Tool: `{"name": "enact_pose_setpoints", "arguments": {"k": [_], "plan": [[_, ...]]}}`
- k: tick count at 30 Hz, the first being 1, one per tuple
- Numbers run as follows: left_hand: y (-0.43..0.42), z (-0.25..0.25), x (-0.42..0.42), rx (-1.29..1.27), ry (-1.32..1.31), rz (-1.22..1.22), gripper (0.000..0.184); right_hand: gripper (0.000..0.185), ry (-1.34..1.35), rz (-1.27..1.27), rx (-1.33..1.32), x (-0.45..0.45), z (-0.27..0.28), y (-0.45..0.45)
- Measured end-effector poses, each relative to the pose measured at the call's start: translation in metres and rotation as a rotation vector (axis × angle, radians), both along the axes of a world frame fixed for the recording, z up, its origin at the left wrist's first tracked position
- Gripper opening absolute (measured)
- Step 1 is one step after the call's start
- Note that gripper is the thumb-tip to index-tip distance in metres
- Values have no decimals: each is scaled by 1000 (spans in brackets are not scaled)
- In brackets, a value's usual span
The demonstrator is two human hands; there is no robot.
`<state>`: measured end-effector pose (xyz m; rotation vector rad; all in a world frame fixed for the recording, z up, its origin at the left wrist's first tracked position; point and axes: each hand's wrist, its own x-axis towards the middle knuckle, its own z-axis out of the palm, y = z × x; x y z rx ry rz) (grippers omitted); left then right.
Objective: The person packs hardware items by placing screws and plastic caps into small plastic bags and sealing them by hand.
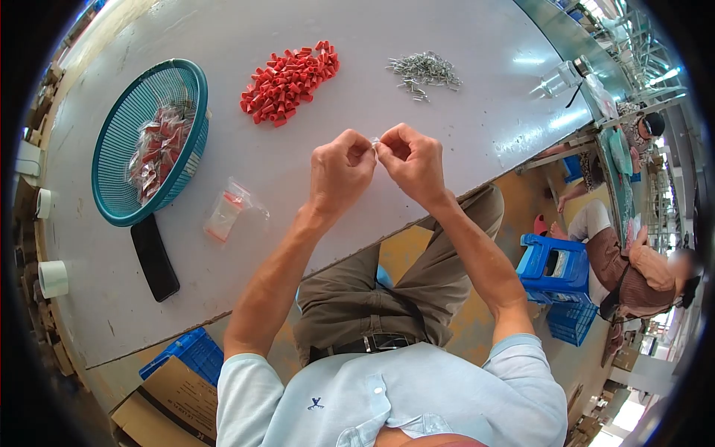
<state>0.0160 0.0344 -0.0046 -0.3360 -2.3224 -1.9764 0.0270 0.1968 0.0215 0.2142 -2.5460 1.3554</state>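
My left hand (342, 170) and my right hand (412, 164) meet above the table, each with thumb and forefinger pinched together. Between the fingertips shows a small clear plastic piece (375, 141), mostly hidden by the fingers; its exact kind I cannot make out. Beyond my left hand lies a pile of red plastic caps (290, 80), short and tube-like. A smaller heap of silvery metal pins or rivets (426, 72) is beyond my right hand. Left of my left hand are clear plastic bags (231, 212) with some red on them.
A teal plastic basket (104, 167) holds several filled clear bags with red pieces (160, 149). Beside it lies a black phone (155, 258). The grey table (223, 298) ends close to my lap. A blue stool (555, 268) and a seated person (633, 268) are at right.
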Motion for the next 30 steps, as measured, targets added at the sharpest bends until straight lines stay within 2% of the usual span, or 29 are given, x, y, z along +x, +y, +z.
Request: {"name": "enact_pose_setpoints", "arguments": {"k": [2,4,6,8,10,12,14,19,24,30], "plan": [[2,-1,1,-131,155,84,5,10,42,5,6,1,-3,0],[-2,4,-1,-117,162,114,5,8,84,37,-3,0,-3,-4],[-9,6,-2,-104,167,146,5,5,-8,100,-133,-2,0,-3],[-12,4,-7,87,-8,128,5,7,-9,178,-169,-10,1,-3],[-20,2,-14,116,-89,144,4,9,-70,163,-484,-28,8,-4],[-27,2,-16,147,-174,155,5,8,-36,146,-458,-55,12,-9],[-32,7,-18,271,-266,116,8,9,-56,138,-134,-82,11,-17],[-31,8,-13,224,-115,109,6,23,52,254,245,-122,-13,-46],[-33,17,-11,214,-53,116,5,28,42,200,323,-139,-24,-67],[-37,15,-17,173,-41,168,4,21,99,211,309,-139,-25,-63]]}}
